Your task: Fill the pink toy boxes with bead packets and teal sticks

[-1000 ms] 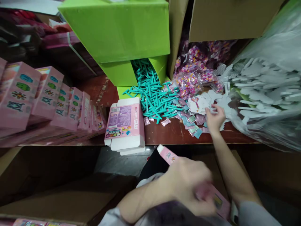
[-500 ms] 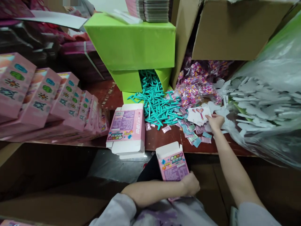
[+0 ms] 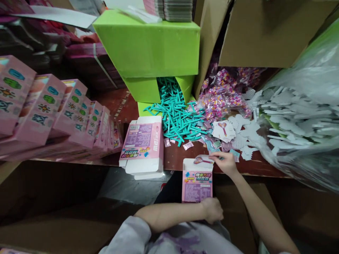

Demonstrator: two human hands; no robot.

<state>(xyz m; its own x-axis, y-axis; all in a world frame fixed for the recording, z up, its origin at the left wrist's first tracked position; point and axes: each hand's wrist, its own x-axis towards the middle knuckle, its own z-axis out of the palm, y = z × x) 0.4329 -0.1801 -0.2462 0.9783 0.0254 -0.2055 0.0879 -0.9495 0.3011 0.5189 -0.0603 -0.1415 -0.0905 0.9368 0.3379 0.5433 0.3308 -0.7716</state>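
My left hand (image 3: 212, 210) is closed at the lower right of a pink cardboard box (image 3: 197, 187), keeping it upright over my lap with its top flaps open. Between the fingertips of my right hand (image 3: 225, 163) is a white printed card (image 3: 203, 159), pinched by its right end. The card lies right at the box's open top; whether its lower edge is inside, I cannot tell. A pile of similar cards (image 3: 224, 131) rests on the red-brown table beyond my right hand. Small pastel sachets (image 3: 235, 154) lie just beyond my right fingers.
Teal plastic sticks (image 3: 176, 120) spill from a green box (image 3: 150, 53). Flattened pink boxes (image 3: 143, 141) are stacked at the table edge. Bags of colourful beads (image 3: 221, 95) and a clear bag of white pieces (image 3: 304, 116) stand right. Filled-out pink boxes (image 3: 45, 109) line the left.
My right hand has come from the card pile toward me and left, bringing one card to the box's top. The box in my left hand has become more upright.
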